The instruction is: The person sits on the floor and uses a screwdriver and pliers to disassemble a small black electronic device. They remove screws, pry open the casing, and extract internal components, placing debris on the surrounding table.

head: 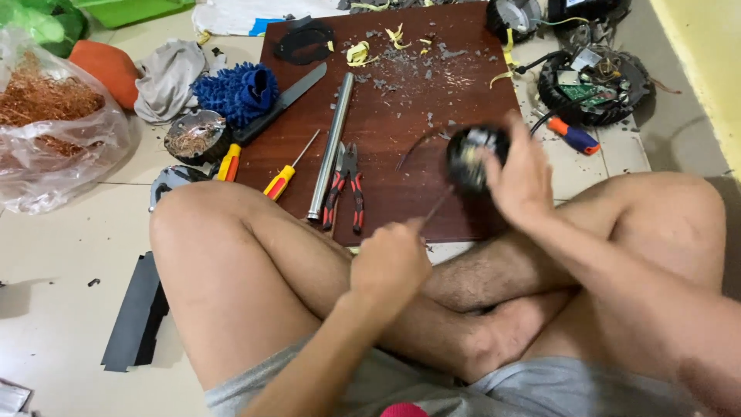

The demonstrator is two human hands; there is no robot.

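A dark red-brown wooden board (401, 147) is lying flat on the pale tiled floor (54, 286) and serving as the worktop. A metal tube (332, 145) is resting on it lengthwise, with red-handled pliers (345, 189) lying just beside its near end. A yellow-and-red screwdriver (289, 171) is lying to their left, and a long knife (279, 104) is reaching off the board's left edge. Grey chips and yellow shavings (409, 73) are littering the far part. On the floor itself, a blue mop head (235, 91), a grey rag (168, 79), a clear bag of copper wire (50, 123) and a black flat strip (139, 313) are lying.
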